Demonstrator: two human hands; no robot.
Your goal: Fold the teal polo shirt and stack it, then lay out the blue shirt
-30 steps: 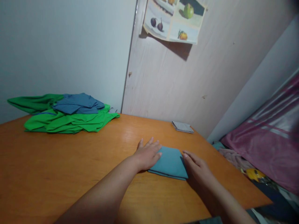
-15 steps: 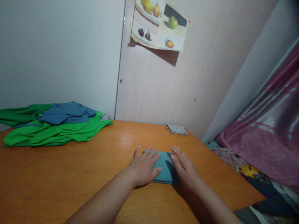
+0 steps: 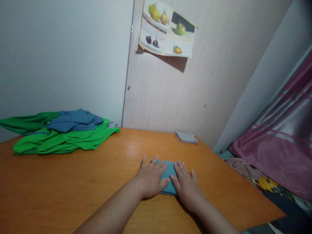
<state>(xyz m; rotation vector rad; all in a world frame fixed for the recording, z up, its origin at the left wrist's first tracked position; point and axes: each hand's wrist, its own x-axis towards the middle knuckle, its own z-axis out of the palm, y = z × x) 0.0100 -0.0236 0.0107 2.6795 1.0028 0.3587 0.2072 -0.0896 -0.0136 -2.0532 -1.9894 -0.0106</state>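
A folded blue-teal cloth (image 3: 168, 185) lies flat on the wooden table (image 3: 102, 175) in front of me. My left hand (image 3: 152, 177) rests palm down over its left part, fingers spread. Over the right part lies my right hand (image 3: 186, 183), also palm down, with the fingers stretched out. Between the two thumbs a strip of the cloth shows; both its sides are hidden under the hands.
Green clothing (image 3: 65, 141) with a blue garment (image 3: 75, 120) on top is heaped at the back left. A folded checked cloth (image 3: 187, 137) lies at the back right. Beyond the table's right edge hangs a pink curtain (image 3: 265, 152). A fruit poster (image 3: 168, 29) is on the wall.
My right hand has come down and to the left, from hovering at the cloth's right edge to lying flat on it. The left hand stays on the cloth. The view has shifted slightly.
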